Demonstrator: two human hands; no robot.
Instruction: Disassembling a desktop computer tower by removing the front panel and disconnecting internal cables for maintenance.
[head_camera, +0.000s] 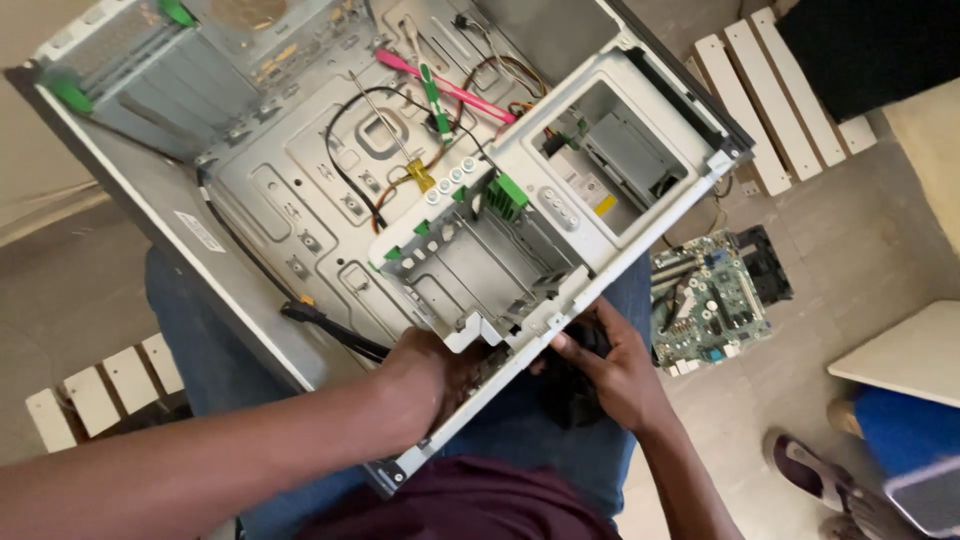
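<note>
An open grey computer case (250, 195) lies tilted across my lap, its inside facing up. My left hand (440, 370) reaches under the near rim by the metal drive cage (480, 270); its fingers are hidden behind the frame. On the outer side of that rim, my right hand (615, 365) presses a dark cloth-like thing (570, 395) against the case edge. Loose black, pink and green cables (440, 90) run over the bare motherboard tray. A silver optical drive (625, 155) sits in the upper bay.
A green circuit board (715, 300) lies on the tiled floor to the right. White wooden slats (770, 90) sit at upper right and lower left. Another person's sandalled foot (810, 470) and blue trouser leg (905, 430) are at lower right, beside a pale board (900, 355).
</note>
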